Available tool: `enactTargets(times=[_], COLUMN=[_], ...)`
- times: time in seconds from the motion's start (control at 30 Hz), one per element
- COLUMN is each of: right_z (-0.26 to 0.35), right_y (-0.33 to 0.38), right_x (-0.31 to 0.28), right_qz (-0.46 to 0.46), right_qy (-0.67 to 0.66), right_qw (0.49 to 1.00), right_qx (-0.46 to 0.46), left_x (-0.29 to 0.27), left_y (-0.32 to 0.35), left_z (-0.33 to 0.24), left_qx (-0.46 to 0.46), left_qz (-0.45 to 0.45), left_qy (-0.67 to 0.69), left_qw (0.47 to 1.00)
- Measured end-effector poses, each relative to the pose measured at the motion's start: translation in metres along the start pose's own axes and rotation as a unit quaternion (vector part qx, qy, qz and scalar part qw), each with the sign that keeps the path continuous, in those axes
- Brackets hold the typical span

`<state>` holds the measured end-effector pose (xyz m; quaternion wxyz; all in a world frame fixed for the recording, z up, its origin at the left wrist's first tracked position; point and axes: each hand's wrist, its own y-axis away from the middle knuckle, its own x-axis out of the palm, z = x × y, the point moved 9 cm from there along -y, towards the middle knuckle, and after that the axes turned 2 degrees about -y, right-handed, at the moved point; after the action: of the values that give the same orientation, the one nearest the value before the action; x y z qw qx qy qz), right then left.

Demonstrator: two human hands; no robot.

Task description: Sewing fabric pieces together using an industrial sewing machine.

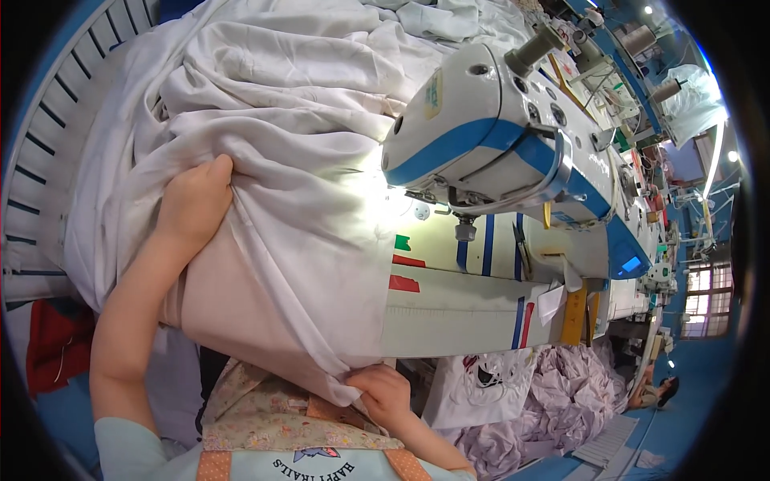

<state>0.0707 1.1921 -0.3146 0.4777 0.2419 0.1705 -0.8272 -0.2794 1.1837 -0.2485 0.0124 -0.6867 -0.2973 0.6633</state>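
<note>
The cloth (321, 160) spreads over the left part of the sewing table (449, 313) and hangs past its near edge. The slatted rack (44, 186) stands at the far left, beyond the cloth. On the cloth's left half lies the left hand (196, 199); the right hand (383, 394) is at its near corner, just in front of the table. The sewing machine (497, 136) stands right of the cloth, its head over the tabletop. Near and right, a plastic bag (477, 389) lies left of a fabric heap (561, 389), both apparently below table level. Far right are a window (707, 301) and, nearer, another person (654, 394).
</note>
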Motion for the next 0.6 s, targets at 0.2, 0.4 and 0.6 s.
enactTargets(times=[0.2,0.4,0.6], right_z=[0.026,0.045,0.057], right_y=[-0.012,-0.026,-0.048], right_x=[-0.018,-0.032,-0.049], right_qz=[-0.054,-0.08,-0.072], right_qy=[0.005,0.009,0.075], right_qw=[0.994,0.989,0.983], right_qx=[-0.091,-0.124,-0.151], left_x=[0.014,0.021,0.032], left_y=[-0.027,-0.049,-0.069], left_z=[0.006,0.007,0.013], left_qx=[-0.003,0.022,0.014], left_qz=[-0.005,-0.022,-0.021], left_qy=[-0.014,-0.012,-0.034], left_qw=[1.0,0.999,0.999])
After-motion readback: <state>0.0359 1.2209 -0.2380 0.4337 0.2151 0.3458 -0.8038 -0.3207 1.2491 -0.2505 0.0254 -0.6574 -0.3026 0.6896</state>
